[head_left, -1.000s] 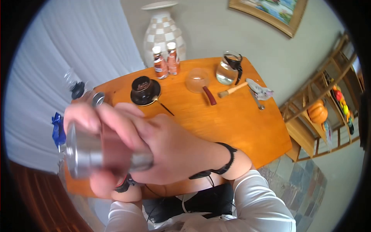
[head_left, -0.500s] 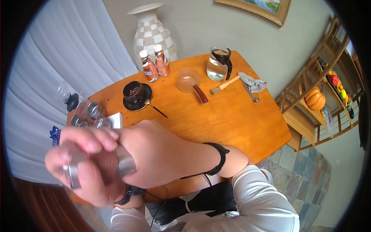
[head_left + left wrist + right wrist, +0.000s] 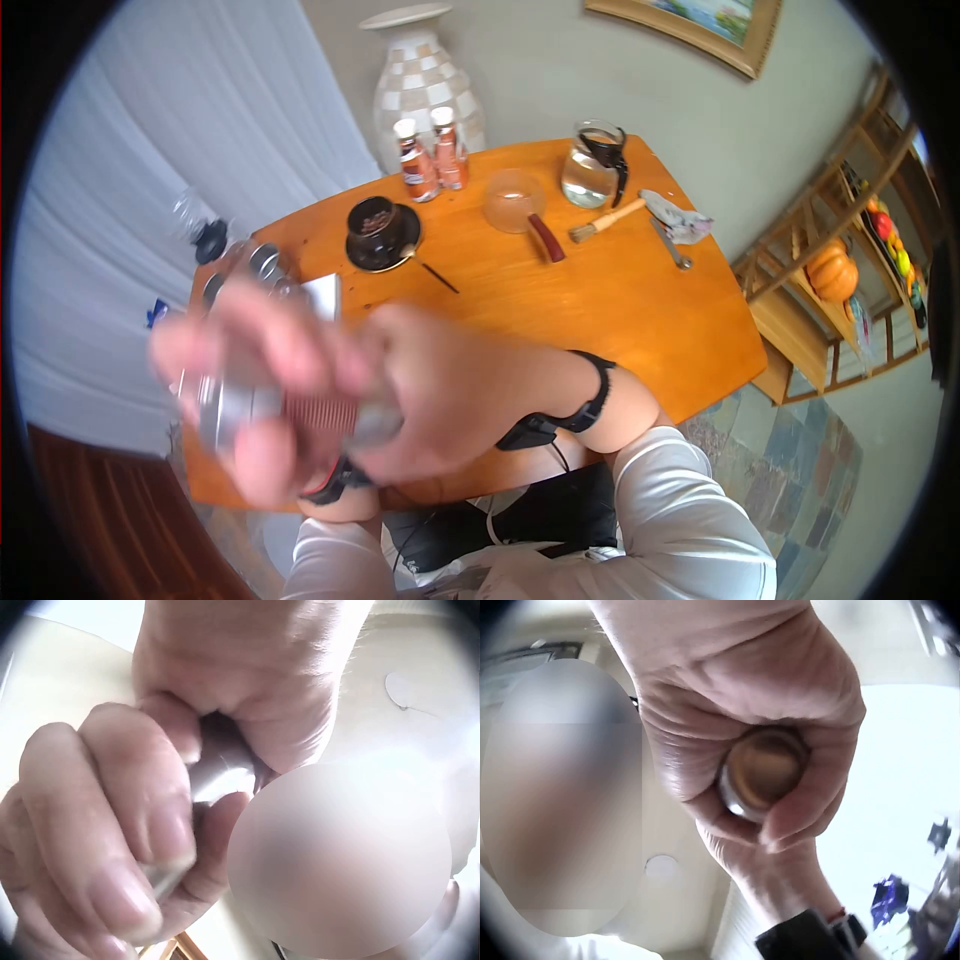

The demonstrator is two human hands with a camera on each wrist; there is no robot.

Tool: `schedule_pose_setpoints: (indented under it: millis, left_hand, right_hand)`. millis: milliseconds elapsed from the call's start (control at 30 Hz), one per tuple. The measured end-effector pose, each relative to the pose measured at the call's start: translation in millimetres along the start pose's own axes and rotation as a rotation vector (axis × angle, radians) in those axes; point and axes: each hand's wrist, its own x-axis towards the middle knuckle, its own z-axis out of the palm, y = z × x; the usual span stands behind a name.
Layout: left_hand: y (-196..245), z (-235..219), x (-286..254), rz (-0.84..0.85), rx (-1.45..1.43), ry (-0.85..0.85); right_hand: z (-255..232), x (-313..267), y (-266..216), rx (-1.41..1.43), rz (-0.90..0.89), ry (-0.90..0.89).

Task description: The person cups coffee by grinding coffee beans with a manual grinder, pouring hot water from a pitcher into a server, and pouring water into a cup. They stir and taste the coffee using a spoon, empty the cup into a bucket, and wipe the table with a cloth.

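Observation:
A metal cylinder (image 3: 238, 408) with a ribbed reddish-looking band (image 3: 325, 412) is held up over the table's near left part. My right hand (image 3: 435, 400) wraps its right end; my left hand (image 3: 262, 465) grips it further left. Motion blurs the fingers, and their overlap hides much of the cylinder. In the right wrist view, my right hand (image 3: 757, 697) curls round the cylinder, whose round brownish end (image 3: 765, 769) faces the camera. Curled fingers (image 3: 112, 825) surround shiny metal (image 3: 225, 784) in the left wrist view.
On the wooden table (image 3: 620, 320) stand a black cup (image 3: 375, 228) of beans on a saucer, two bottles (image 3: 418, 170), a glass bowl (image 3: 512, 203) with a red handle, a brush (image 3: 605, 222), a water jug (image 3: 590, 172), a cloth (image 3: 680, 218) and metal cups (image 3: 266, 262).
The head view has shifted back and forth. Both hands stay on the cylinder, which has shifted slightly, with the fingers sharper half a second ago than now. The tabletop things stay in place.

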Motion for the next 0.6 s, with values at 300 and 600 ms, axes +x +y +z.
schedule_pose_setpoints:
  millis: [300, 600]
  left_hand:
    - [-15.2, -1.7, 11.8, -0.061, 0.242, 0.403]
    - [-6.8, -19.8, 10.3, -0.034, -0.096, -0.22]
  right_hand:
    - [9.0, 8.7, 5.4, -0.454, 0.047, 0.436]
    - [4.7, 3.8, 12.4, 0.011, -0.149, 0.036]
